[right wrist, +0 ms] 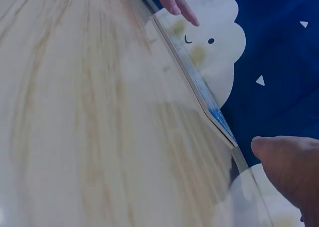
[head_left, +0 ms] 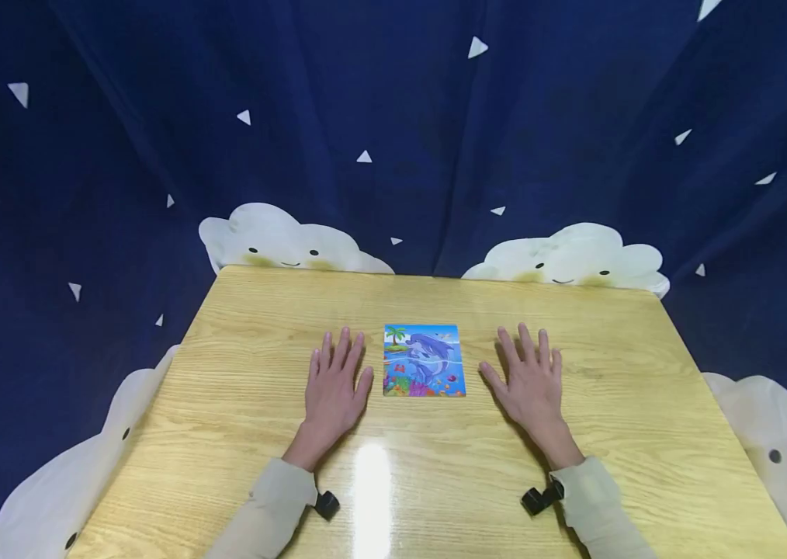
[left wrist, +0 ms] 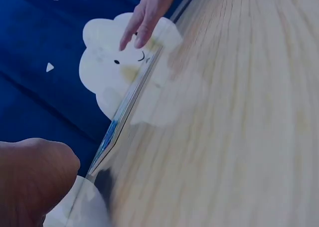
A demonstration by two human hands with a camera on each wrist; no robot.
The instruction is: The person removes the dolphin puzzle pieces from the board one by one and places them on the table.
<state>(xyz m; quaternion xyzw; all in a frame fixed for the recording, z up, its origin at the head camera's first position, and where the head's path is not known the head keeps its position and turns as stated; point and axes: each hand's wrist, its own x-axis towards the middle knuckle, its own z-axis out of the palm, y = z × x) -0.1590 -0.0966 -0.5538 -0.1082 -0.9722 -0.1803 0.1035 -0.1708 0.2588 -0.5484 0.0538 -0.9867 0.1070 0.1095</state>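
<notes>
A square dolphin picture board (head_left: 424,361) lies flat on the wooden table (head_left: 421,481), showing a palm island, blue water and coral. To its left my left hand (head_left: 335,386) is palm down with straight, slightly spread fingers, holding nothing. On the other side my right hand (head_left: 528,380) lies the same way, fingers spread and thumb toward the board. Both hands are apart from the picture. In the left wrist view the board (left wrist: 112,137) appears edge-on as a thin slab beyond my thumb (left wrist: 35,182). The right wrist view also catches its thin edge (right wrist: 199,87).
A dark blue curtain (head_left: 393,101) with white triangles hangs behind the table. Smiling cloud shapes (head_left: 282,241) line the table's far edge and sides. Small black wrist cameras (head_left: 327,505) sit at both sleeve cuffs. Light glares off the tabletop near the front.
</notes>
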